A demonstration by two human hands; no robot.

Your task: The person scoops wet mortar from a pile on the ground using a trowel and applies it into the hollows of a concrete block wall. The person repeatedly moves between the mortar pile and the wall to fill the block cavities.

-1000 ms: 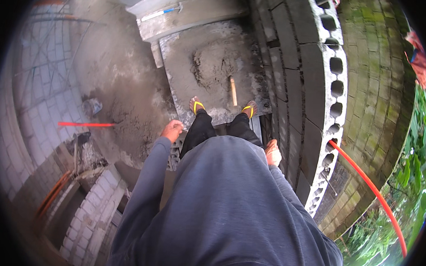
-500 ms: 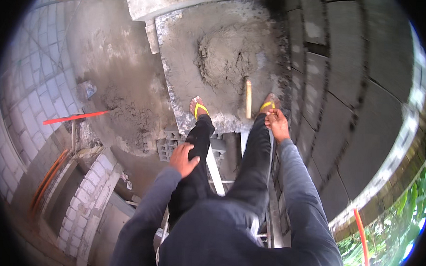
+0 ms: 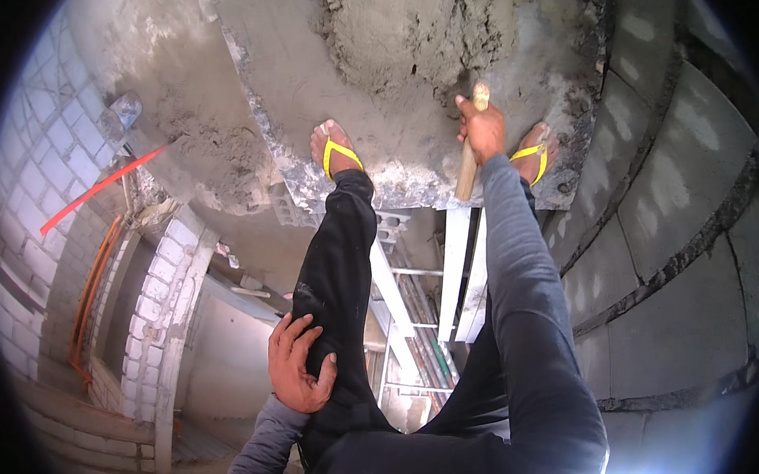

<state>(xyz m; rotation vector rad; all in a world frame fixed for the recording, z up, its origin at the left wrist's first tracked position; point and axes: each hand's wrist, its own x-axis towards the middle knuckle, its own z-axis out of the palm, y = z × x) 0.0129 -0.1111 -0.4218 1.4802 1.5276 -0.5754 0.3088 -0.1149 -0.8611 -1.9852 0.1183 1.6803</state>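
Observation:
My right hand (image 3: 483,133) is closed around a wooden handle (image 3: 467,180), with its thumb toward the far end. Whatever head the tool has cannot be made out; the handle's far end lies at the near edge of a heap of wet grey mortar (image 3: 414,35). That heap sits on a mortar-smeared board (image 3: 254,96), where both my feet stand in sandals with yellow straps (image 3: 330,157). My left hand (image 3: 300,369) rests open on my left thigh, its fingers spread over the dark trousers (image 3: 336,260).
A grey block wall (image 3: 678,182) rises close on my right. Below the board's near edge are white timbers (image 3: 452,274), metal bars and a drop between my legs. Left lie loose mortar (image 3: 218,158), an orange-red strip (image 3: 102,189) and a low white brick wall (image 3: 152,312).
My right hand has moved from beside my right foot onto the wooden handle and closed on it. I have bent lower; my left hand has slid from knee to thigh.

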